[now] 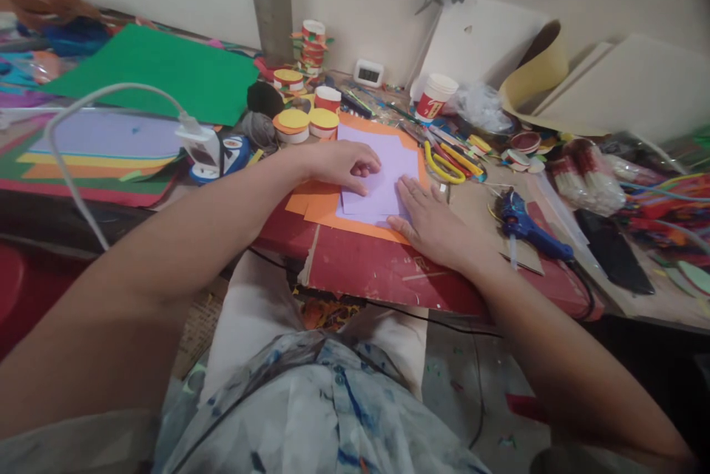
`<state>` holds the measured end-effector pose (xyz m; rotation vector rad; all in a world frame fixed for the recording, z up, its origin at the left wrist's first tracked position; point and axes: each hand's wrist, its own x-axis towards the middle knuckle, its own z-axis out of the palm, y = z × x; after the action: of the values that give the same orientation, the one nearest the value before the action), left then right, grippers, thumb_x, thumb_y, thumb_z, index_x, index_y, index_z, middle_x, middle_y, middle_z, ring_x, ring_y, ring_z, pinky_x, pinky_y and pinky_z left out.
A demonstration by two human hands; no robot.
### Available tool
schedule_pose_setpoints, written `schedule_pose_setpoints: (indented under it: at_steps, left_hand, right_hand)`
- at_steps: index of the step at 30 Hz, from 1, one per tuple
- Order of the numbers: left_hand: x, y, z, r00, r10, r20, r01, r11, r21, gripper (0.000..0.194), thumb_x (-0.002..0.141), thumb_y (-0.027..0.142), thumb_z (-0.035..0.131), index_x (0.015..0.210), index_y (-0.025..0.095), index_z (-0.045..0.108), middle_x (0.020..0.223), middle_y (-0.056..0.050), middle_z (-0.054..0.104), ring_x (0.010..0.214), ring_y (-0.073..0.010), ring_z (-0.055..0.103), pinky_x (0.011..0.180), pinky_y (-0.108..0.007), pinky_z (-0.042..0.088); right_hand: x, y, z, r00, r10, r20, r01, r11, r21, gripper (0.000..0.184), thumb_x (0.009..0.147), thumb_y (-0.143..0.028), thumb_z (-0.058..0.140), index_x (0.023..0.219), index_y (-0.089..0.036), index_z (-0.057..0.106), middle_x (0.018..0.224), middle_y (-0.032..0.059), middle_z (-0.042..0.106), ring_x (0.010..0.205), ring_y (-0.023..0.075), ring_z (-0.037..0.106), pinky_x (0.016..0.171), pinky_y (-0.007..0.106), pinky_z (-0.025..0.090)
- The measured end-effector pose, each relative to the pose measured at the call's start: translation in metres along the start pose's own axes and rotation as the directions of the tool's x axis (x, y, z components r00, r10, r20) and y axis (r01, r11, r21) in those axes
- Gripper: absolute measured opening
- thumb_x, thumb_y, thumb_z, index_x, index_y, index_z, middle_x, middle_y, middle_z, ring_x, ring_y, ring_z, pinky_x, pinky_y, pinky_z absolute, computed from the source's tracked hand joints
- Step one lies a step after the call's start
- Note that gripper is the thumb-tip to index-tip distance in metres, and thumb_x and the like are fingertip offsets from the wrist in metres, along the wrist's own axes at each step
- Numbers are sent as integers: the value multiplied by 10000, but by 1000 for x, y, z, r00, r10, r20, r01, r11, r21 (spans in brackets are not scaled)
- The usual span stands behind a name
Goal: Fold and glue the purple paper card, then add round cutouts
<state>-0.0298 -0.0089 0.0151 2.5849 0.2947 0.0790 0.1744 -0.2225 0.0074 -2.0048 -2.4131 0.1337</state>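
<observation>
- Lilac paper [388, 152] lies on an orange sheet [325, 228] near the front of the cluttered table, between the person's two hands. Two lilac layers show at its near edge, slightly out of line; whether they are one folded sheet or two, I cannot tell.
- The left hand [339, 162] is over the paper's left part, fingers loosely curled and thumb apart from them, with nothing visible in its grasp. Whether its fingertips touch the paper is unclear.
- The right hand [430, 219] is spread flat, fingers extended, across the paper's lower right edge.
- Beneath the orange sheet, a red board [360, 267] reaches toward the person.
- Just right of the paper are yellow-handled scissors [442, 167]; farther right lies a blue glue gun [532, 226].
- Behind the papers stand a red-and-white paper cup [435, 98] and a small white clock [368, 72].
- Yellow-topped rounds [292, 121] sit beyond the left hand, and a green sheet [149, 75] lies well to the left.
</observation>
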Motion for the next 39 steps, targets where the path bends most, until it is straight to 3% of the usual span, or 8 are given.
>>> schedule_pose_setpoints:
  at_steps: [5, 10, 16, 20, 25, 27, 31, 39]
  left_hand:
    - [1, -2, 1, 1000, -6, -14, 6, 1000, -18, 674, 824, 514, 807, 1432, 236, 718, 1512, -138, 686, 1121, -202, 715, 1000, -290, 543]
    - [0, 4, 0, 999, -22, -24, 22, 1000, -3, 654, 818, 483, 811, 1410, 215, 736, 1478, -150, 697, 1105, -219, 709, 1036, -337, 536]
    - [0, 10, 2, 999, -42, -24, 46, 986, 158, 650, 849, 503, 776, 1420, 199, 718, 1586, -134, 639, 1456, -309, 529, 1263, -392, 382]
    - [1, 6, 4, 999, -53, -6, 53, 983, 173, 696, 859, 547, 741, 1480, 240, 663, 1609, -112, 624, 1465, -312, 527, 1268, -416, 385]
    - [2, 4, 3, 999, -53, -5, 53, 979, 195, 864, 850, 624, 728, 1565, 158, 594, 1691, -179, 529, 1551, -339, 453, 1321, -404, 326]
    - [1, 6, 3, 997, -81, 3, 78, 974, 214, 935, 849, 654, 717, 1606, 130, 556, 1727, -196, 482, 1591, -368, 407, 1352, -430, 283]
    - [-1, 7, 1, 982, -170, 84, 146, 960, 240, 1116, 832, 726, 688, 1724, 121, 397, 1816, -178, 342, 1700, -415, 217, 1393, -492, 198]
    - [-3, 6, 7, 963, -233, 134, 183, 934, 306, 1456, 712, 934, 643, 1803, 140, 96, 1886, -157, 90, 1743, -448, 31, 1415, -527, 113]
  right_hand:
    - [-19, 0, -6, 1000, 20, -23, -21, 999, -46, 896, 1131, -621, 168, 1680, 43, 414, 1749, 322, 389, 1679, 434, 322, 1365, 683, 223]
    - [1, -3, -9, 988, 54, -147, -65, 995, -72, 900, 1120, -659, 231, 1727, -6, 347, 1828, 276, 233, 1739, 426, 83, 1373, 719, 109]
    - [14, 3, 2, 997, 57, -58, -63, 992, -107, 863, 1131, -626, 207, 1679, 6, 421, 1753, 283, 417, 1698, 451, 256, 1359, 716, 170]
    - [-1, 9, 1, 997, 41, -64, -49, 989, -140, 841, 1129, -593, 225, 1654, 25, 449, 1721, 307, 452, 1679, 446, 311, 1346, 712, 231]
    - [14, -3, -4, 989, -16, -147, 9, 999, -49, 918, 1108, -673, 247, 1736, -8, 324, 1821, 268, 271, 1736, 392, 134, 1380, 638, 211]
    - [28, -12, -2, 995, -37, -95, 38, 999, 10, 938, 1106, -687, 218, 1763, -20, 258, 1846, 246, 187, 1742, 375, 96, 1386, 631, 190]
    - [43, -22, 6, 997, -67, 45, 64, 996, 60, 953, 1098, -716, 193, 1778, -50, 243, 1857, 221, 137, 1744, 357, 83, 1390, 623, 167]
    - [41, -17, 8, 995, -89, 49, 85, 994, 68, 971, 1096, -726, 184, 1774, -33, 239, 1852, 236, 142, 1743, 355, 91, 1391, 623, 170]
